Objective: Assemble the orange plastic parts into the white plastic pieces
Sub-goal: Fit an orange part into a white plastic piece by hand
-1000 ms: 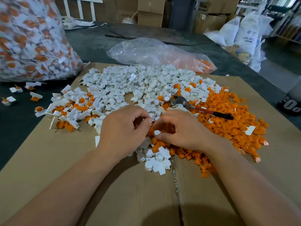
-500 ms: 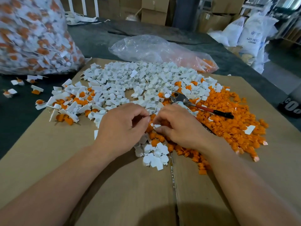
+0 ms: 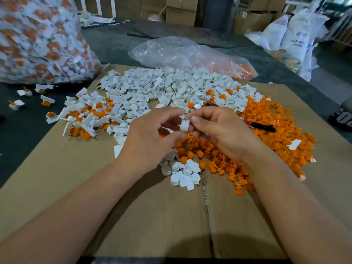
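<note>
Pinching one white piece (image 3: 184, 125) between them, the left hand (image 3: 150, 138) and right hand (image 3: 219, 134) meet raised above the middle of the cardboard (image 3: 133, 216); fingers of both curl in close around it, the right thumb pressed on its side, the left thumb under it; whether an orange part sits inside cannot be told.

Directly beneath the hands the orange pile (image 3: 276, 130) spreads away to the right, touching a small cluster (image 3: 184, 174) of white pieces at the near edge by the cardboard's seam; the white pile (image 3: 162, 86) covers the far side and mixes with orange parts where the two meet.

To the left lie joined pieces (image 3: 85, 115), white with orange showing, some scattered off the cardboard onto the dark cloth (image 3: 114, 40); a tool (image 3: 261, 126) with a red and black handle rests on the orange pile just right of the right hand, its head hidden behind the hand.

Beyond the white pile a clear bag (image 3: 181, 52) lies slumped, a few orange parts in its right end; a full bag (image 3: 38, 39) of joined pieces stands at far left; white sacks (image 3: 297, 35) and boxes (image 3: 181, 12) line the back.
</note>
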